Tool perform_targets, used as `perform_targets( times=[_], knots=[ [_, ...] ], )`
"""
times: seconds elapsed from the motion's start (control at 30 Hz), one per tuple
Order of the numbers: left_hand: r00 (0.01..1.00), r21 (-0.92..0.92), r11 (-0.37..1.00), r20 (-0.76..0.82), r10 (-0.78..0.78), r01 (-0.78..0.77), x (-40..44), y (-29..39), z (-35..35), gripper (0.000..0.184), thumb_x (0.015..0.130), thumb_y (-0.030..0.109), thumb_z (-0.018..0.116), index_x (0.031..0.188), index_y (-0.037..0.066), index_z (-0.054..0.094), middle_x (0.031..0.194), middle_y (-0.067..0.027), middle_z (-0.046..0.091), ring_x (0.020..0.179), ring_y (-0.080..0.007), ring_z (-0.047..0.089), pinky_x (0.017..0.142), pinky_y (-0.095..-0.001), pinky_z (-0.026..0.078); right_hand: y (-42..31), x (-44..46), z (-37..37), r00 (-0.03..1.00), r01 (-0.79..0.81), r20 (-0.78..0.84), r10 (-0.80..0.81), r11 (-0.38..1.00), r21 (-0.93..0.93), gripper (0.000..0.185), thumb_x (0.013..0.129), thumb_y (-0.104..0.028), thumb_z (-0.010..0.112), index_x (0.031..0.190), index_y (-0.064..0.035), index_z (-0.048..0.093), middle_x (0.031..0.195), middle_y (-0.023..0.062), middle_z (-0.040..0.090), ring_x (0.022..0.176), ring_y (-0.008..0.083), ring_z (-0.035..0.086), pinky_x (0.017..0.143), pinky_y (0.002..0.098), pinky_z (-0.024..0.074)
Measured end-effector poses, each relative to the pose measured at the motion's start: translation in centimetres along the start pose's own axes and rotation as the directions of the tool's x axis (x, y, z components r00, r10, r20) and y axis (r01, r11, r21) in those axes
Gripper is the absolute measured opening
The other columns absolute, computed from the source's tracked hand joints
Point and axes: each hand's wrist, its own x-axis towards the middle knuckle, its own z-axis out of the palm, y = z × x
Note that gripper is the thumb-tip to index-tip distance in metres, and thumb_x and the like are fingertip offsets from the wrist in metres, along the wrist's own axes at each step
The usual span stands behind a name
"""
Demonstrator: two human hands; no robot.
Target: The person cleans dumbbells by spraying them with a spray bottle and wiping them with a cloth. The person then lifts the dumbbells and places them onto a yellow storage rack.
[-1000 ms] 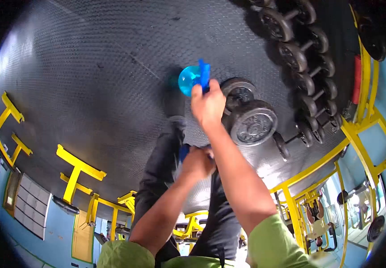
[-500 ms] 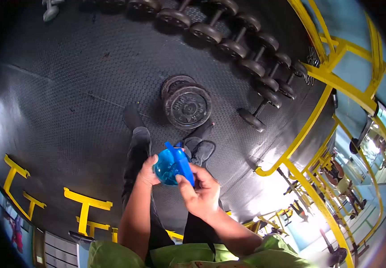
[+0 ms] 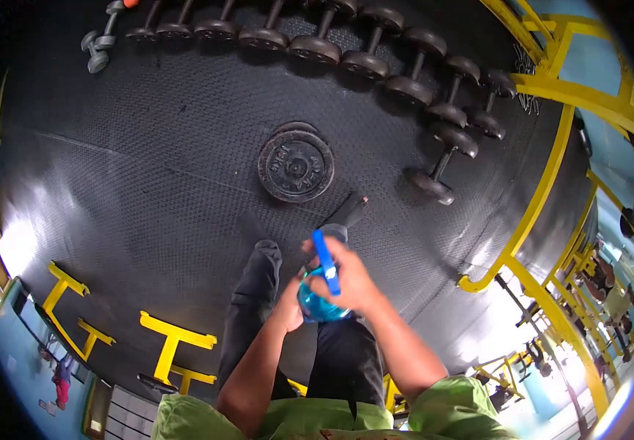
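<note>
Above my knees, a translucent blue bottle (image 3: 317,304) is between my two hands. My left hand (image 3: 288,304) is wrapped around its body from the left, with the fingers partly hidden. My right hand (image 3: 354,275) is closed at the bottle's upper part, by a flat, solid-blue piece (image 3: 326,264) that stands out from it. Whether this piece is a lid or a handle I cannot tell. Beyond my feet, a dumbbell with round weight plates (image 3: 296,167) stands on end on the floor.
Dark dumbbells (image 3: 315,49) line the far side of the black rubber floor (image 3: 148,154), curving down to the right. Small grey dumbbells (image 3: 99,48) lie at far left. Yellow frames (image 3: 537,198) rise at right, and yellow supports (image 3: 177,334) stand at lower left. Other people show in the background.
My view has shifted, and more of the dumbbell row shows. The bottle has tilted, with its flat blue piece now more upright. My right hand has moved up around the bottle's upper part.
</note>
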Motion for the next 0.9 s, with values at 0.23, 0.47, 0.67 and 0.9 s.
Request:
perform_targets(
  times=[0.23,0.47,0.67,0.9],
  knots=[
    [0.834,0.542,0.810,-0.324,0.446,-0.223,1.9,5.1,-5.9,0.021,0.086,0.026,0.065,0.097,0.008,0.065,0.095,-0.0009,0.062,0.091,-0.0116,0.054,0.085,-0.0280,0.041,7.2,5.8,0.5,0.977,-0.210,-0.031,0.212,0.977,0.045,0.048,0.064,-0.018,0.071,0.108,-0.0023,0.061,0.093,0.0101,0.062,0.081,0.0193,0.061,0.076,0.0335,0.0499],
    [0.799,0.598,0.764,-0.324,0.506,-0.241,1.0,9.8,-5.7,0.023,0.085,0.026,0.066,0.100,0.008,0.066,0.096,-0.0003,0.061,0.092,-0.0112,0.052,0.087,-0.0267,0.039,9.6,6.9,2.4,0.983,-0.184,-0.040,0.181,0.981,-0.060,0.037,0.064,-0.022,0.070,0.094,-0.0008,0.063,0.083,0.0116,0.064,0.078,0.0214,0.062,0.076,0.0344,0.0499],
    [0.785,0.597,0.751,-0.305,0.539,-0.284,1.9,8.1,-4.6,0.021,0.084,0.025,0.068,0.096,0.006,0.066,0.095,-0.0009,0.062,0.089,-0.0098,0.053,0.083,-0.0261,0.041,10.2,7.3,-1.2,0.964,-0.244,-0.147,0.223,0.960,-0.137,0.042,0.063,-0.022,0.070,0.098,0.0001,0.062,0.096,0.0151,0.065,0.088,0.0263,0.064,0.083,0.0357,0.0500],
    [0.767,0.572,0.729,-0.250,0.592,-0.376,3.7,7.0,-1.4,0.037,0.083,0.011,0.069,0.117,0.006,0.056,0.097,-0.0016,0.059,0.082,-0.0081,0.055,0.072,-0.0233,0.045,6.7,10.9,-2.3,1.000,0.001,0.005,0.001,0.918,-0.396,0.050,0.064,-0.023,0.072,0.107,-0.0007,0.059,0.104,0.0196,0.059,0.101,0.0358,0.059,0.089,0.0404,0.0478]
  ],
)
